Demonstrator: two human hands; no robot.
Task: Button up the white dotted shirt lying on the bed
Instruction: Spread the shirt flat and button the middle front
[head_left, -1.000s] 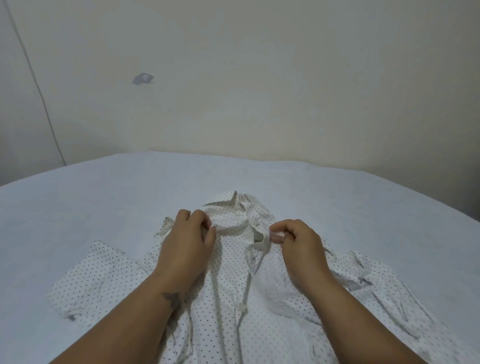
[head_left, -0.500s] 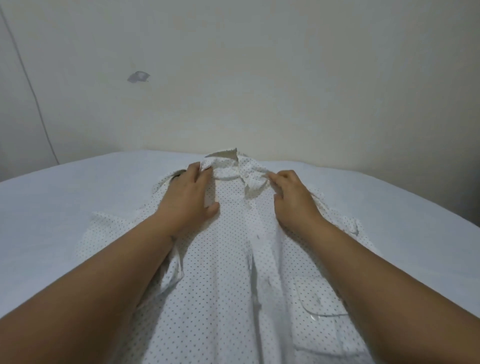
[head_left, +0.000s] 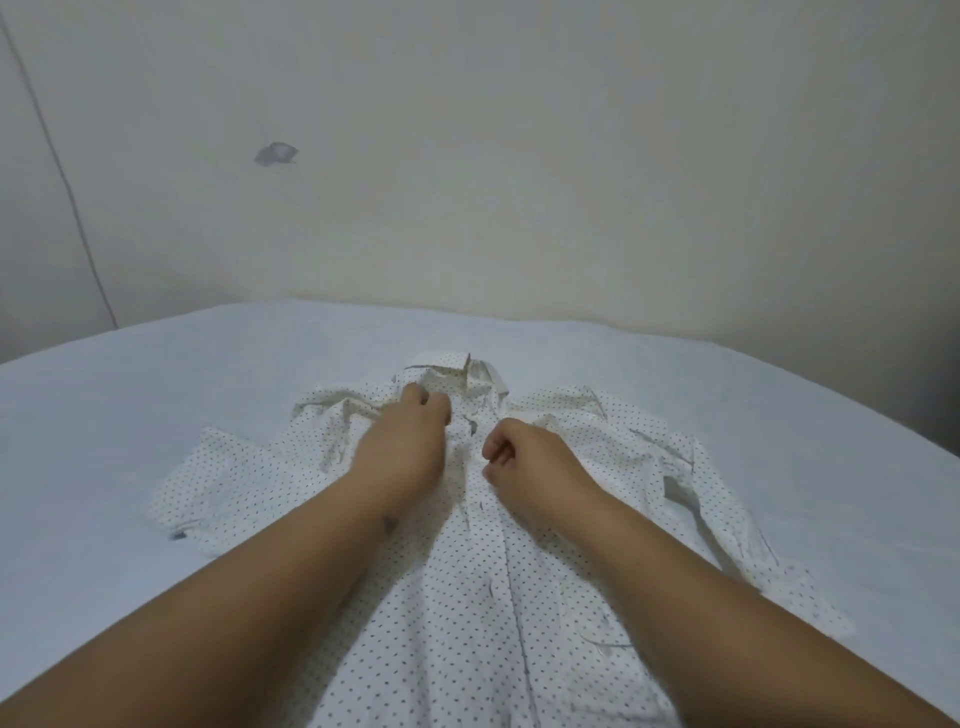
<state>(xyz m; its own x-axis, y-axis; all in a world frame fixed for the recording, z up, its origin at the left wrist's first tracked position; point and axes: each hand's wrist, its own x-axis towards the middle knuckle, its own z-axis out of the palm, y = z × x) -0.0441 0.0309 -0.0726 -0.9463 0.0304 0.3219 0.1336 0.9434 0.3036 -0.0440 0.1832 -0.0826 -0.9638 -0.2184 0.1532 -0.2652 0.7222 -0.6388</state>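
The white cotton shirt with small dark dots (head_left: 457, 597) lies front-up on the pale blue bed (head_left: 130, 415). Just below its collar (head_left: 457, 371), the left hand (head_left: 402, 447) pinches the fabric; the right hand (head_left: 524, 465) has curled fingers, its grip unclear.

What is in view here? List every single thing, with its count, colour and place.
shirt: one, white with dark dots, spread flat on the bed, collar at the far end.
bed: one, white sheet, under the shirt.
wall: one, cream, behind the bed, grey patch upper left.
left hand: one, fingers curled on the fabric just below the collar.
right hand: one, fingers curled at the placket; what it pinches is hidden.
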